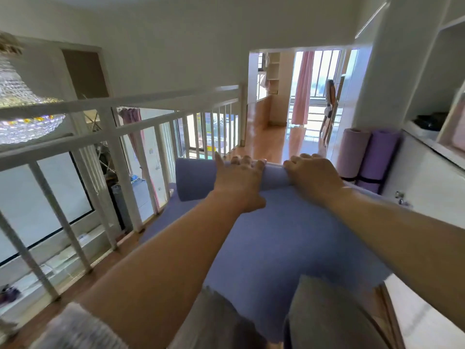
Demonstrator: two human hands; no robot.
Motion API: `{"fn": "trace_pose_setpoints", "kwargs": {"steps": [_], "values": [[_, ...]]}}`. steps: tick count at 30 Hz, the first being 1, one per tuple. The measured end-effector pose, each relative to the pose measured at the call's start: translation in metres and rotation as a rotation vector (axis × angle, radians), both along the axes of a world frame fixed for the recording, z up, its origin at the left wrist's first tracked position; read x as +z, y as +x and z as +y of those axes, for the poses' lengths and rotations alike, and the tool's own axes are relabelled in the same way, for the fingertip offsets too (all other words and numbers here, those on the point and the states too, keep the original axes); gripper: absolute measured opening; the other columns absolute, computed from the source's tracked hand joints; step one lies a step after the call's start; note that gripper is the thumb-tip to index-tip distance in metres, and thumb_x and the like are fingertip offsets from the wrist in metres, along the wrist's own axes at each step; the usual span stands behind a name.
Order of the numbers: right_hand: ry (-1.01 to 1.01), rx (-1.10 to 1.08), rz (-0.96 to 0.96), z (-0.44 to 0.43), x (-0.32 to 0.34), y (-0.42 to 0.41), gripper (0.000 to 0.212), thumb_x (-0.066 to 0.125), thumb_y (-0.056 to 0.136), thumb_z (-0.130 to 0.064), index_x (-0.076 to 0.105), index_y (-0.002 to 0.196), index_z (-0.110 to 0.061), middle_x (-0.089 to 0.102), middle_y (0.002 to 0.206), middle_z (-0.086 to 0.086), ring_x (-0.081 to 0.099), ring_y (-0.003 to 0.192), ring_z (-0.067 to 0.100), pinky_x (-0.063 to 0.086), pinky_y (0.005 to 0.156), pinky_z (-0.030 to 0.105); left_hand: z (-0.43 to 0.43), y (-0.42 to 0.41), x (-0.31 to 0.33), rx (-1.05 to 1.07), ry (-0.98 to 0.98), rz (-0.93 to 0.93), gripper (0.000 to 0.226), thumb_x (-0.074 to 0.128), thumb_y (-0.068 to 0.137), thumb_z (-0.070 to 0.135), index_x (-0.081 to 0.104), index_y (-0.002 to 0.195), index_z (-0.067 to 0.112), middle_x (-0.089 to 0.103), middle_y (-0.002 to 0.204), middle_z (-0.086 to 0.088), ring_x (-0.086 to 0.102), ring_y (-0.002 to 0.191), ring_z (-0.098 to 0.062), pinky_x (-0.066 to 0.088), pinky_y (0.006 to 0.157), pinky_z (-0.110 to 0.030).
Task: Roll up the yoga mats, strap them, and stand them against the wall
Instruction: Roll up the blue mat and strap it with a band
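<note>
A blue yoga mat (276,238) lies flat on the floor in front of my knees, its far end wound into a thick roll (193,181). My left hand (239,181) rests on top of the roll near its middle, fingers spread over it. My right hand (313,176) presses on the roll's right part, fingers curved over the top. Two rolled mats stand upright against the white cabinet at the right: a pink one (351,152) and a purple one (377,159), each with a dark strap near its lower part.
A white railing (120,127) runs along the left edge of the loft, close to the mat's left side. A white cabinet with shelves (427,172) lines the right. A wooden floor (271,139) leads ahead to a window with a pink curtain. A crystal chandelier (22,114) hangs at left.
</note>
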State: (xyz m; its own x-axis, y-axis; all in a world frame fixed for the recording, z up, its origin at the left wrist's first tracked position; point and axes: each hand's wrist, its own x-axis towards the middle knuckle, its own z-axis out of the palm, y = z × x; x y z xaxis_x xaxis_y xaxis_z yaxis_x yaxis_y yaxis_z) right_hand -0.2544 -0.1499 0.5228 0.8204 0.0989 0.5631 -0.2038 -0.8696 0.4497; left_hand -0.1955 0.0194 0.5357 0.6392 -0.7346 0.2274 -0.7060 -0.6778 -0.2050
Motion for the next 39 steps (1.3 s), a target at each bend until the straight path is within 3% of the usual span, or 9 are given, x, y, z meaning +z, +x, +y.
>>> {"fn": "trace_pose_setpoints", "kwargs": {"steps": [3,7,11,15,21,24,30,35,39], "values": [[0.203,-0.013,0.262,0.009,-0.016,-0.019,0.014,0.058,0.083,-0.02,0.06,0.097,-0.019,0.065,0.098,0.001,0.064,0.091,0.026,0.041,0.069,0.03,-0.01,-0.009,-0.009,-0.064,0.018,-0.048,0.059,0.061,0.084,0.042,0.043,0.138,0.024,0.049,0.138,-0.006,0.042,0.131,-0.027,0.008,0.112,-0.063],[0.67,0.123,0.56,0.011,-0.023,-0.031,0.036,0.078,0.071,-0.043,0.052,0.088,-0.025,0.058,0.086,-0.005,0.055,0.081,0.017,0.039,0.065,0.019,-0.002,-0.008,-0.013,-0.157,0.051,-0.081,0.024,0.057,0.085,0.027,0.062,0.109,0.026,0.064,0.11,0.002,0.058,0.108,-0.021,0.023,0.11,-0.056],[1.011,-0.156,0.87,-0.007,-0.015,-0.031,0.081,0.085,0.064,-0.044,0.045,0.131,-0.027,0.051,0.123,-0.009,0.05,0.115,0.015,0.042,0.104,0.033,0.011,-0.002,-0.02,-0.214,-0.031,-0.15,0.019,0.053,0.085,0.02,0.061,0.101,0.024,0.064,0.101,0.006,0.061,0.099,-0.019,0.033,0.104,-0.052],[0.903,-0.329,1.007,-0.026,-0.032,-0.033,0.065,0.087,0.065,-0.03,0.06,0.123,-0.02,0.062,0.121,0.0,0.059,0.109,0.018,0.049,0.097,0.034,0.023,0.008,-0.02,-0.15,-0.089,-0.14,0.022,0.054,0.087,0.024,0.061,0.107,0.026,0.064,0.107,0.006,0.06,0.104,-0.02,0.036,0.1,-0.044],[0.531,-0.199,0.539,-0.021,-0.024,-0.033,0.024,0.063,0.077,-0.025,0.061,0.101,-0.019,0.062,0.095,0.001,0.062,0.092,0.023,0.048,0.07,0.029,0.021,0.012,-0.007,0.1,0.19,0.207,0.065,0.072,0.079,0.04,0.041,0.135,0.029,0.049,0.135,0.0,0.048,0.123,-0.025,0.03,0.105,-0.056],[0.255,-0.128,0.381,-0.004,0.01,-0.033,0.024,0.054,0.087,-0.025,0.054,0.111,-0.021,0.061,0.099,0.0,0.061,0.095,0.022,0.037,0.07,0.029,0.0,0.001,0.005,-0.017,0.089,0.27,0.072,0.071,0.077,0.048,0.038,0.138,0.027,0.051,0.132,-0.001,0.05,0.119,-0.023,0.038,0.101,-0.047],[-0.114,-0.065,0.187,0.008,0.058,-0.032,0.031,0.04,0.095,-0.01,0.05,0.124,-0.014,0.066,0.106,0.006,0.063,0.094,0.03,0.04,0.081,0.034,-0.026,-0.005,0.013,-0.173,-0.262,-0.09,0.04,0.062,0.082,0.025,0.052,0.12,0.016,0.062,0.11,-0.007,0.061,0.098,-0.03,0.05,0.076,-0.036],[0.205,-0.054,0.385,0.001,0.025,-0.052,0.035,0.062,0.083,-0.032,0.047,0.112,-0.018,0.062,0.106,0.003,0.061,0.095,0.026,0.037,0.066,0.031,-0.013,0.004,-0.027,-0.403,-0.31,-0.207,0.025,0.073,0.072,0.011,0.062,0.093,0.01,0.065,0.083,-0.01,0.065,0.066,-0.031,0.052,0.053,-0.036],[0.646,-0.243,0.785,-0.028,-0.03,-0.067,0.055,0.079,0.067,-0.048,0.054,0.108,-0.022,0.061,0.104,0.002,0.058,0.092,0.02,0.045,0.075,0.029,-0.008,-0.007,-0.05,-0.345,0.0,0.056,0.019,0.059,0.089,0.024,0.06,0.108,0.021,0.066,0.104,-0.001,0.065,0.091,-0.02,0.055,0.078,-0.037]]}}
